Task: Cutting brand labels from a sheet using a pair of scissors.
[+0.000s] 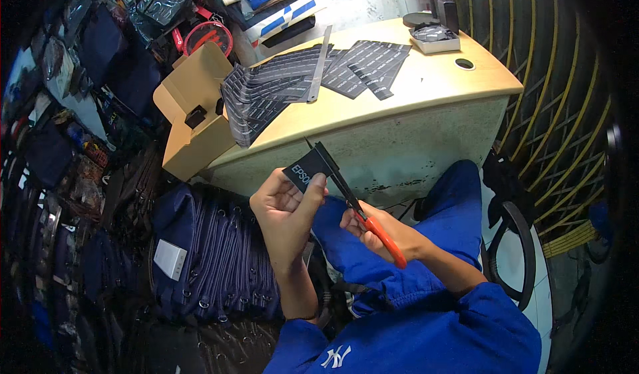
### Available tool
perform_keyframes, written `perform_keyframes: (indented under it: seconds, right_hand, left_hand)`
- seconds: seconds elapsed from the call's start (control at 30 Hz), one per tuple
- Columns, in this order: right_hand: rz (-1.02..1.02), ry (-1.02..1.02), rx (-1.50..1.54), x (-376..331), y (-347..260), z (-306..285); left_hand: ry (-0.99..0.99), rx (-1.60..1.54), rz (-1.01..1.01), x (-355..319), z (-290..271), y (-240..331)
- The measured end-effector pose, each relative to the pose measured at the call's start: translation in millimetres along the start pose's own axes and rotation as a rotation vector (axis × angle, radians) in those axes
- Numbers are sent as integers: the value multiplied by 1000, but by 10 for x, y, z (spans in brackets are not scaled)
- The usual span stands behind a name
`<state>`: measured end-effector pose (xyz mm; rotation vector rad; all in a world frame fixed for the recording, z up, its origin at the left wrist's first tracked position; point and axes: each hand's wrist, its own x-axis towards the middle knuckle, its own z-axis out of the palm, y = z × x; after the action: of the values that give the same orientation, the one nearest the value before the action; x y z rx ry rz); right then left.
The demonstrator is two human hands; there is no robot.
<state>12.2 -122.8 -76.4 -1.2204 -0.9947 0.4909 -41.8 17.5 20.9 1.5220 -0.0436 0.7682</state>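
My left hand (287, 207) pinches a small black label piece (307, 168) with white print, held up in front of the table edge. My right hand (383, 231) grips orange-handled scissors (346, 191); their dark blades are open around the right edge of the label piece. Both hands sit above my lap, with blue trousers (399, 267) below them. On the wooden table (426, 88) lie sheets of black printed label strips (279, 88), some draped over the table's left edge.
A metal ruler (320, 64) lies across the label sheets. An open cardboard box (193, 108) stands left of the table. Stacks of dark blue bags (213, 261) fill the floor at left. A small tray (436, 38) and dark objects sit at the table's far end.
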Motion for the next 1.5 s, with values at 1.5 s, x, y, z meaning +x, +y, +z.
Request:
perform_keyframes:
  seconds: [1.5]
  right_hand:
    - [36,-40,49,-24,-105,-16]
  left_hand:
    - [-99,-80,-79,-9,-3,-31]
